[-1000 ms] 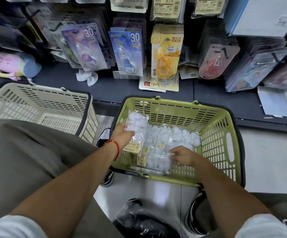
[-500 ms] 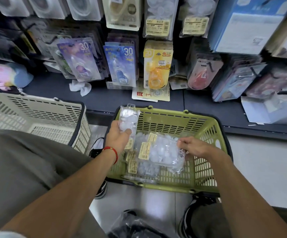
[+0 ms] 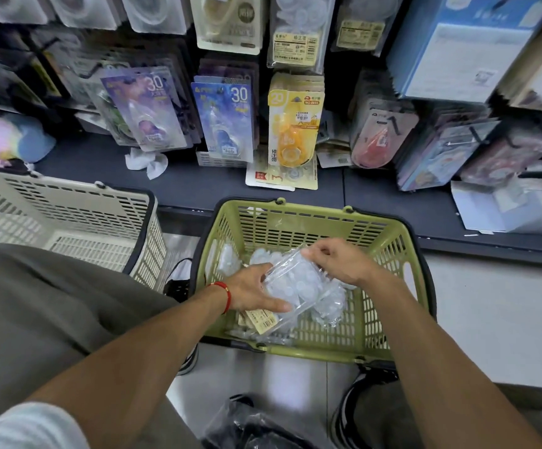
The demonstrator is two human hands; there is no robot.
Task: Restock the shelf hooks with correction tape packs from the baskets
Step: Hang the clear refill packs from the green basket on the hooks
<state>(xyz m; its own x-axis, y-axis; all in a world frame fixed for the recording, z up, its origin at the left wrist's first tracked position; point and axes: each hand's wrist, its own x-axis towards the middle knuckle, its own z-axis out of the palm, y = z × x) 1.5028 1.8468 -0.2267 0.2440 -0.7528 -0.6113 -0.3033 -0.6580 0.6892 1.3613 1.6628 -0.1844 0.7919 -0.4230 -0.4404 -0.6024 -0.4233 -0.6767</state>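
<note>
While both arms reached down into the green basket (image 3: 389,254) on the floor, the two hands met over one clear pack of correction tape (image 3: 295,286) – held just above the loose packs (image 3: 328,306) still lying in the basket. The left hand (image 3: 250,291), with a red string bracelet (image 3: 225,294) at the wrist, lay flat along the near left side of the pack, its fingers stretched under and along the plastic and its thumb on top, so its grip was closed on the pack. The right hand (image 3: 337,262) pinched the pack's far upper corner between thumb and fingertips, a closed grip on the same pack. A yellow label (image 3: 259,320) showed at the pack's low end, near the left fingertips. To the left stood a beige basket (image 3: 68,202), just beside the green one; what it held could not be told. Behind both baskets ran a dark shelf (image 3: 198,186), and above it hung rows of carded packs on hooks – a purple pack marked 30 (image 3: 146,108), a blue pack marked 30 (image 3: 224,118) and a yellow pack (image 3: 295,124) side by side. A crumpled white tissue (image 3: 148,162) lay on the shelf below the purple pack.
</note>
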